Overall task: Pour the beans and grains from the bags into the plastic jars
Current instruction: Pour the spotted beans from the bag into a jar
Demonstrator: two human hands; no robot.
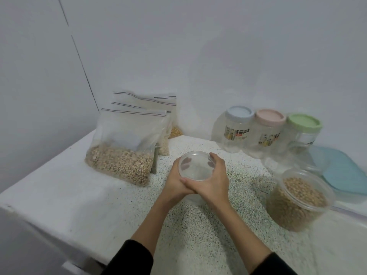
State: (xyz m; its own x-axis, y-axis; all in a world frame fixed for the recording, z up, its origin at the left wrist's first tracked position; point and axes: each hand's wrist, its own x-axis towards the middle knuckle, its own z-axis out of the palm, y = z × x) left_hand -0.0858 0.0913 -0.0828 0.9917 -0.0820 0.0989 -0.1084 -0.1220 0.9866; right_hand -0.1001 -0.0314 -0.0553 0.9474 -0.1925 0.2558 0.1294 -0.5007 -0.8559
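Speckled bench (pixel 198 225) against white wall — left hand (pixel 176 181) and right hand (pixel 214 179) grip empty clear jar (pixel 195 165); bean-filled jar (pixel 297 197) right, bean bag (pixel 123 151) left.

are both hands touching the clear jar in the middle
Touching. The head view shows the left hand and right hand wrapped around the clear jar, fingers curled over its rim on both sides.

Speckled counter (pixel 198 225), blue lid (pixel 345 171)
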